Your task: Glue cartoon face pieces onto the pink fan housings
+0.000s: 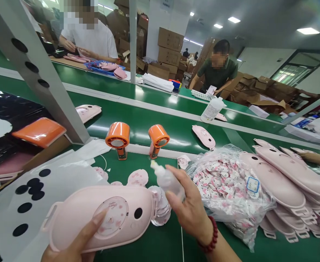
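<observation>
Head view: the two hands are well apart, each with something in its grip. The left hand (71, 247) is clamped on a pale pink panel (75, 214), fingers underneath and thumb pressed on the round printed disc (115, 218) set in its face. Beyond the disc, on the side toward the right hand (191, 205), the panel has a black dot (138, 213) and a strap slot at each end. The right hand is wrapped around a translucent squeeze bottle (169, 182) — tilted, its yellowish tip pointing up and away from the wrist, which wears a red beaded bracelet (212, 234).

Between the hands, partly behind the panel, lies an overlapping pile of silvery discs (161, 207); a pink printed card (138, 177) is just past the panel's upper edge. Ahead of both hands stand two orange gadgets with round heads, one to the left (118, 134) and one nearer the bottle (159, 136). Right of the right hand sit a clear bag (222, 178) full of small printed pieces and — farther right — a stack of pink panels (285, 178). Left of the left hand, black spots (22, 230) dot a whitish sheet (67, 178).
</observation>
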The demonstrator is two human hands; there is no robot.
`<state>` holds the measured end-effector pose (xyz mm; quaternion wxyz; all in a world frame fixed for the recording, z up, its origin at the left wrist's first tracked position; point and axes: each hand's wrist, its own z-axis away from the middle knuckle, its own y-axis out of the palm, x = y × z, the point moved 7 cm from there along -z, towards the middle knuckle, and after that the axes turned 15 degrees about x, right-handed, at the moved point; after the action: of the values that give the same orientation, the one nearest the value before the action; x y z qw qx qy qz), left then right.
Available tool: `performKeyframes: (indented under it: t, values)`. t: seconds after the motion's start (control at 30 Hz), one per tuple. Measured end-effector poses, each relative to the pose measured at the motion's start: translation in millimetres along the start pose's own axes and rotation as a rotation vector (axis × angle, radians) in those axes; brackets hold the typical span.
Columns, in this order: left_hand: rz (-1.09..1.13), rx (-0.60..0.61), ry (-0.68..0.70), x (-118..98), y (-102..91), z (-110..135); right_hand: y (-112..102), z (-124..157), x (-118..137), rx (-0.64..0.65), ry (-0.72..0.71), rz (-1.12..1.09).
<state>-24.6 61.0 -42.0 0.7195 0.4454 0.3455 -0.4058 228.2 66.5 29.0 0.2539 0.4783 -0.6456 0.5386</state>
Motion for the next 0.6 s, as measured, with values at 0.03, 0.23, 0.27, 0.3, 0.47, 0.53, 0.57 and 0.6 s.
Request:
performKeyframes:
  t: [0.03,0.23,0.27,0.3,0.47,0.53,0.57,0.6]
  values:
    - [0.0,0.001,0.013,1.2,-1.9,1.0,-3.6,6.9,11.7,0.008,-0.037,-0.007]
    - [-0.082,0.012,0.129,-0.9,-3.9,9.0,-17.6,21.9,53.5,-0.058,-0.038,-0.297]
    - [-0.071,0.016,0.138,-2.7,-1.7,11.4,-17.7,21.5,59.1,-0.062,-0.038,-0.268]
    - [-0.06,0.021,0.144,-4.3,0.8,14.1,-17.4,21.2,63.6,-0.066,-0.034,-0.229]
    - [-0.076,0.044,0.205,-6.1,3.2,27.4,-6.8,23.6,71.0,-0.062,0.039,-0.104]
    - [-0.094,0.03,0.236,-1.9,-4.1,30.5,-1.0,24.4,72.5,-0.048,0.05,-0.105]
    - [-0.095,0.018,0.237,1.3,-9.3,31.1,1.1,24.4,73.9,-0.045,0.045,-0.111]
    - [-0.092,0.007,0.23,4.8,-14.8,31.2,2.6,24.0,75.6,-0.046,0.036,-0.116]
